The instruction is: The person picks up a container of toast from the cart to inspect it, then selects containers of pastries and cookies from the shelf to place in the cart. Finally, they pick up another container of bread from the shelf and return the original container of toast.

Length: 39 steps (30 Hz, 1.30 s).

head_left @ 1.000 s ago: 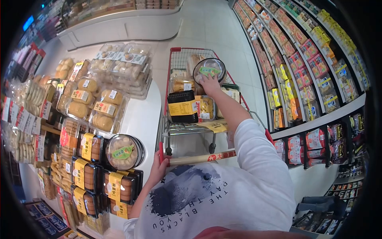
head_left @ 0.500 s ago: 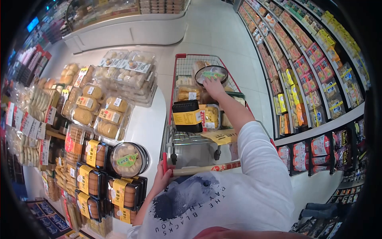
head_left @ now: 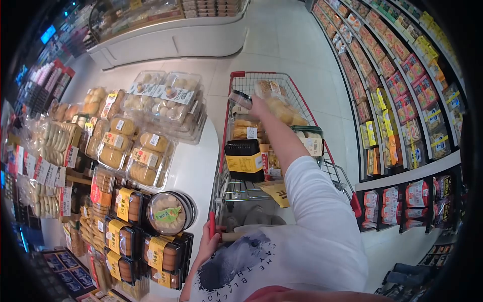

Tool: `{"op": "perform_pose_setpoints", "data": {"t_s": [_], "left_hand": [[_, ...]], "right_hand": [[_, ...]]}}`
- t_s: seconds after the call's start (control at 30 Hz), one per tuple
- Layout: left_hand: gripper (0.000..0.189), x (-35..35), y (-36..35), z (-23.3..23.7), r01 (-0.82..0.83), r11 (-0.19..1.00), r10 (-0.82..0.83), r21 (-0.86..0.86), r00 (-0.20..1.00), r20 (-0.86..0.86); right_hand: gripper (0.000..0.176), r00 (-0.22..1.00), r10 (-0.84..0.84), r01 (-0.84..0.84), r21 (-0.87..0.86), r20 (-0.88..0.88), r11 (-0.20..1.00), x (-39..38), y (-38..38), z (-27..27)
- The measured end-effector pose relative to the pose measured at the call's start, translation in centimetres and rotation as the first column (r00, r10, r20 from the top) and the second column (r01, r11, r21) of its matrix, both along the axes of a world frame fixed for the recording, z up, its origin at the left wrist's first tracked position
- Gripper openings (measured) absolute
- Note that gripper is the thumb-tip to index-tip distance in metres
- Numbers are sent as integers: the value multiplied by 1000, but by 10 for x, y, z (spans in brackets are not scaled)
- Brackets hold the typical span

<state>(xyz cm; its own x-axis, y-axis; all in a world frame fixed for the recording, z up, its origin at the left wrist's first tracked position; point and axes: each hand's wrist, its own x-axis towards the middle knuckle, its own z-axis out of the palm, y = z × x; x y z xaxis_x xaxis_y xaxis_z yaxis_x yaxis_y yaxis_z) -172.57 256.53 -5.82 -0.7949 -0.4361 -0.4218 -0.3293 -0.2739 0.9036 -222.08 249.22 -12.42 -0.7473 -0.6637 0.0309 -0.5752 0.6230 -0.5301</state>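
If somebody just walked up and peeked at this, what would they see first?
Probably the shopping cart in the middle, where the right hand holds a tilted container near the cart's left side. Next, the eye might jump to the round tub with a green label, among the food packs on the left, and to the shelves of bright packets on the right.

The cart (head_left: 238,74) (packages (head_left: 244,161) inside) stands between the worktop (head_left: 198,151), left, and the shelves (head_left: 410,171), right. On the worktop, stacked boxes (head_left: 173,103) sit at the far end, a tub (head_left: 167,215) nearer, beside boxed cakes (head_left: 127,205). A display case (head_left: 166,48) lies beyond.
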Motion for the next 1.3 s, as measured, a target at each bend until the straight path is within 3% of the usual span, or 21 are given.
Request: {"op": "perform_pose_setpoints", "data": {"t_s": [0.23,0.33,0.43,0.6,0.7,0.77,0.8,0.87,0.9,0.93,1.0,1.1,1.2,1.3], "left_hand": [[54,0,2,4,-24,999,25,-28,999,47],[54,3,3,-8,-50,999,50,-6,999,4],[53,3,2,-10,-44,999,45,-30,999,0],[52,5,1,-23,-53,998,51,-35,998,-39],[51,4,0,-20,-52,998,50,-31,997,-60],[50,2,-2,-21,-39,999,35,-34,995,-91],[50,3,-4,-24,-22,999,17,-44,993,-114],[50,4,-4,-26,4,998,-13,-60,989,-147],[49,3,-6,-26,15,997,-26,-71,987,-161],[49,1,-8,-25,25,996,-40,-85,983,-178],[47,-1,-12,-26,42,996,-56,-82,981,-188],[44,-1,-14,-36,46,993,-62,-105,985,-160],[41,-10,-13,-37,-11,994,-7,-111,987,-159],[38,-17,-14,-54,-99,995,93,-28,980,-174]], "right_hand": [[42,960,-185,174,72,210,982,-21,-14,-66],[40,964,-181,144,190,196,971,-6,-2,-32],[45,981,-128,106,148,148,983,-19,1,-43],[34,989,102,-94,-75,107,993,-19,33,-13],[27,943,313,-271,-286,115,919,33,78,68],[24,882,460,-470,-231,-98,852,87,120,124],[22,777,599,-629,-188,-194,755,115,144,156],[23,623,782,-782,-10,31,624,162,193,201],[25,555,809,-825,-2,195,566,179,217,204],[27,470,810,-863,-8,351,504,193,238,204],[31,427,658,-892,172,619,417,216,268,194],[34,643,699,-765,311,311,565,247,306,157],[35,785,611,-594,158,-98,789,269,314,124],[29,874,443,-393,244,-202,887,273,311,86]]}}
